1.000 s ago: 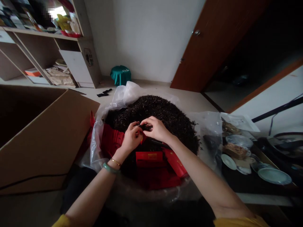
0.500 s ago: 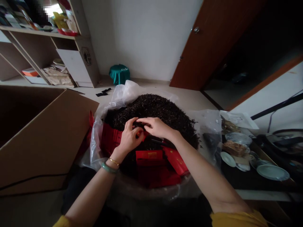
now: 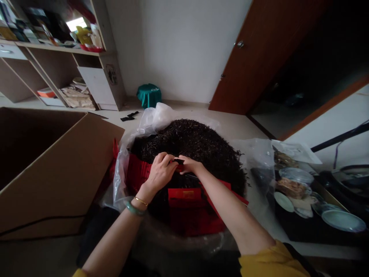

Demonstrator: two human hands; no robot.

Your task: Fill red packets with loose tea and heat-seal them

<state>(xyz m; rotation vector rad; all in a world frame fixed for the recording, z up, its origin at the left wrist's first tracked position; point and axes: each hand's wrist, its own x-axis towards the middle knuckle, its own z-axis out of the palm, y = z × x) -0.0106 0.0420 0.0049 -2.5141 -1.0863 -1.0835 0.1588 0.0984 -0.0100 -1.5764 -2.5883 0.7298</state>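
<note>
A small red packet (image 3: 180,168) with a dark upper part is pinched between the left hand (image 3: 162,171) and the right hand (image 3: 190,164), above a broad heap of dark, dry shreds (image 3: 198,140). Glossy red packets (image 3: 138,172) stand closely ranked along the heap's left edge; a flat red piece (image 3: 184,194) with a gold patch lies at its near side.

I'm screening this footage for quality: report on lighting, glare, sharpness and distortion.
Head view throughout: dim overall, the doorway nearly black; a white glare patch by the yellow basket-like thing at upper left; the left hand and right hand slightly soft, so the dark-and-red thing between them lacks clear detail; the brown door leans, likely from wide-angle distortion.
</note>
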